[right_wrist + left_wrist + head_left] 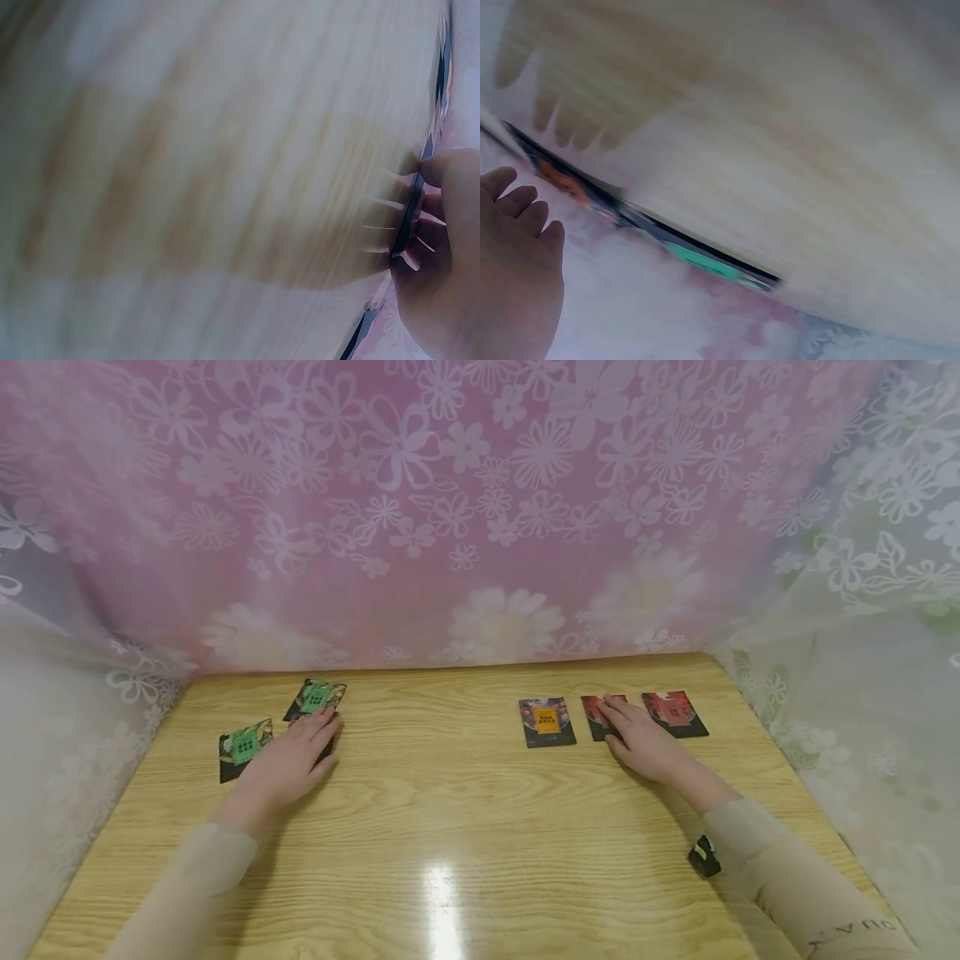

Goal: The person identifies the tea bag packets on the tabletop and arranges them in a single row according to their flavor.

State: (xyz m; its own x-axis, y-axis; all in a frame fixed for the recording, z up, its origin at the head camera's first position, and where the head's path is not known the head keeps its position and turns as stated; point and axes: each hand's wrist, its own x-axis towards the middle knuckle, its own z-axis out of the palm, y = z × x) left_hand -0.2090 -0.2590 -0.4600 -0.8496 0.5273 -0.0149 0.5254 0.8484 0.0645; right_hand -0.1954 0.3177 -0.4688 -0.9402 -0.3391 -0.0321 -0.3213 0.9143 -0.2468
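Note:
On the wooden table [442, 802], several flat packets lie in two groups. My left hand [288, 764] reaches over a mostly hidden dark packet [327, 747] with some red on it, its fingers extended. Two green-labelled packets lie about it: one behind [315, 696], one at the left [246, 747]. In the left wrist view, an orange-labelled packet [564, 184] shows near the fingertips. My right hand [645, 739] rests its outstretched fingers on a red packet [594, 727], the thumb by its near edge. An orange-labelled packet [546, 722] lies left of it, another red packet [675, 714] right.
A small black object [703, 857] with a yellow mark lies beside my right sleeve. Pink floral cloth [465, 527] hangs along the table's back edge. Pale floral cloth [862, 693] hangs at the right side, with more at the left.

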